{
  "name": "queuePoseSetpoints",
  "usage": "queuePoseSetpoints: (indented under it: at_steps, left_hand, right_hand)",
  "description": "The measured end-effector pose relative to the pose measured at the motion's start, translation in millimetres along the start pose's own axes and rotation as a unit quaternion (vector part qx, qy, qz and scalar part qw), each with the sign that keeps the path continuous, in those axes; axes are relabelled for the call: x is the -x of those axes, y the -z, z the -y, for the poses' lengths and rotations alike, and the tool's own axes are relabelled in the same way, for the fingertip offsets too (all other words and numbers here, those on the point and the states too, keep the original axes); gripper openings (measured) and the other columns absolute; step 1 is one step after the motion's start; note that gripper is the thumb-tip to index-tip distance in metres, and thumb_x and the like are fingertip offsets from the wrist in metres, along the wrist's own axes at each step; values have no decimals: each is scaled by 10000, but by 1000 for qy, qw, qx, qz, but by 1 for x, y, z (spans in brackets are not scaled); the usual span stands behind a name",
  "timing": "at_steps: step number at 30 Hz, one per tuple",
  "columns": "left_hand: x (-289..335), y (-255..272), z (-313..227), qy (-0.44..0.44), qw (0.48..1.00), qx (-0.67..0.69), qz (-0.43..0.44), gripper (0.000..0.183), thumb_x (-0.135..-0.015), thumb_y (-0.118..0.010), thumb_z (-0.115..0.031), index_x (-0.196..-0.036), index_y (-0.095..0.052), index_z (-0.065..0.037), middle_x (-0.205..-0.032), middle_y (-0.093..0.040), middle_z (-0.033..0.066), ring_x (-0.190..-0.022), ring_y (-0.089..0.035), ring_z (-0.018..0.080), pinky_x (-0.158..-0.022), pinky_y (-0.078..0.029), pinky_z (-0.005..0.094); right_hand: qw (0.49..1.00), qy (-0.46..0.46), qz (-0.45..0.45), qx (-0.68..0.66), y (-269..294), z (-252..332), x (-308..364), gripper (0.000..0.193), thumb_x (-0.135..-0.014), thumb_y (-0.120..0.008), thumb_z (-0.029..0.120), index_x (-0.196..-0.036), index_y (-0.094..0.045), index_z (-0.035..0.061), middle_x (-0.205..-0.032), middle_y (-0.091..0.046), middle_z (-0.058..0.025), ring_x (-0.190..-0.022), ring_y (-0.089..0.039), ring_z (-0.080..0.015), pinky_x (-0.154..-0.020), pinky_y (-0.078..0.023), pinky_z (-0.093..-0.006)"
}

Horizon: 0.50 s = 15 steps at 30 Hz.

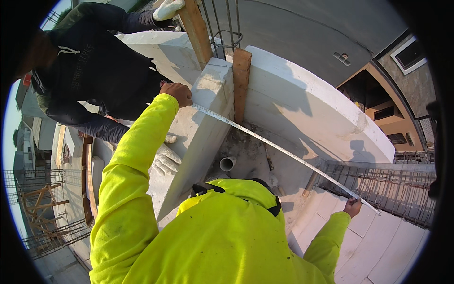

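A pale measuring tape (274, 139) runs taut on a slant across the gap between two white block walls. My left hand (177, 93) is closed round its upper-left end, at the top of the narrow white wall (208, 90); any tape case is hidden in the fist. Lower right, my right hand (352, 207) pinches the tape over the low white block wall (373, 236), and a short tip sticks out past the fingers. Both my arms wear bright yellow sleeves.
At left a co-worker in a dark hoodie (109, 66) rests one white glove (165, 161) by the wall and another on a wooden post (195, 31). Steel rebar (227, 23) rises beside it. A plastic pipe (227, 164) stands below the tape; a rebar cage (388, 187) lies right.
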<state>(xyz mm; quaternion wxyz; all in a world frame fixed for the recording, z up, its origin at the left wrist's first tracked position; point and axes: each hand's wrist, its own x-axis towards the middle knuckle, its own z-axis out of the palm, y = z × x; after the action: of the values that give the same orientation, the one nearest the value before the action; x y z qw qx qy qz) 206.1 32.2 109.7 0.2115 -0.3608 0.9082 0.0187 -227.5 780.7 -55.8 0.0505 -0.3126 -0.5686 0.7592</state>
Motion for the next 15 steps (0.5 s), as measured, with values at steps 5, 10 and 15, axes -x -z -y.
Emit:
queuePoseSetpoints:
  at_steps: [5,10,15]
  left_hand:
    - [-3,7,-8,3,998,-43,41,327,-823,-758,-389,-1017,-791,-128,-944,-754,62,-977,-692,263,-845,-462,433]
    - [3,11,-11,-1,997,-65,34,356,-829,-763,-437,-1058,-793,-166,-1031,-768,73,-1019,-722,273,-846,-544,391]
    - [2,7,-13,17,997,-73,28,350,-815,-772,-432,-1045,-793,-170,-1059,-765,88,-1038,-721,279,-853,-549,388]
  right_hand:
    - [1000,17,-4,3,-2,-1,4,182,-990,-621,170,-883,-605,23,-675,-578,-56,-593,-562,-157,-495,-465,-260]
    - [1000,24,2,5,4,-4,2,202,-998,-600,173,-858,-593,28,-654,-565,-54,-576,-549,-152,-488,-464,-261]
    - [1000,2,6,0,8,-7,-7,163,-994,-588,156,-892,-591,29,-676,-571,-59,-578,-559,-162,-472,-463,-270]
